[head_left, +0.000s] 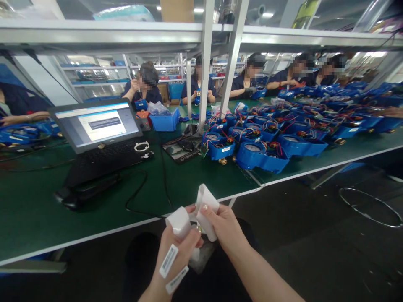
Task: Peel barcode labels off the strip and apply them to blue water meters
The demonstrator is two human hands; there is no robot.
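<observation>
Both my hands are held close together over my lap, just below the front edge of the green table (195,184). My left hand (178,247) is closed around a white label strip (180,222); two barcode stickers (168,261) are stuck on the back of that hand and wrist. My right hand (222,224) pinches another curled piece of the white strip (206,203) between thumb and fingers. A small metallic part shows between the hands, too small to name.
An open black laptop (100,138) stands left on the table with a black cable trailing toward me. Several blue meter housings (261,157) with red wiring fill the right side. A blue bin (165,121) sits behind. Several people work at the far side.
</observation>
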